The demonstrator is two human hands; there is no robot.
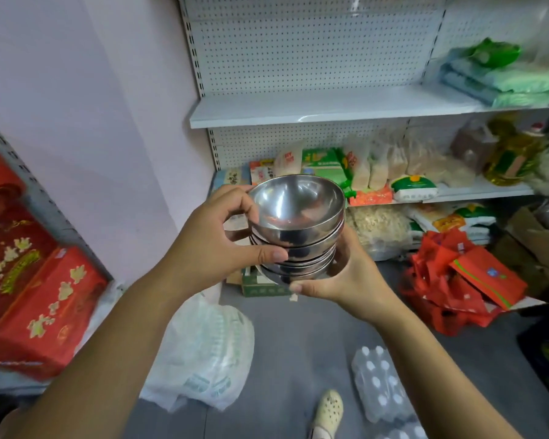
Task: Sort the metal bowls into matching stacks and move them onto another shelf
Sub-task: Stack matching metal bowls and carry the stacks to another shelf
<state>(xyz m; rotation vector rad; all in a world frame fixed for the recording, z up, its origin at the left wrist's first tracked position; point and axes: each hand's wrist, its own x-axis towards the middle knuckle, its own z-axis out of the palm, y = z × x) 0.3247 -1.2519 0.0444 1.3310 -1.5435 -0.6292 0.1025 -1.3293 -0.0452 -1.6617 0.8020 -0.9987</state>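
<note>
A stack of several shiny metal bowls [295,226] is held in mid-air at the centre of the head view. My left hand [216,245] grips the stack from the left, fingers over the top bowl's rim and thumb across the front. My right hand [352,274] cups the stack from below and the right, thumb along the bottom bowl's edge. A white shelf board [314,106] with a pegboard back sits above and behind the bowls, bare on its left part.
Green packets [501,80] lie on the shelf's right end. The shelf below holds food bags and an oil bottle [511,153]. Red boxes [38,299] fill the left rack. On the floor lie a white plastic bag [203,350], a bottle pack [381,381] and red bags [457,280].
</note>
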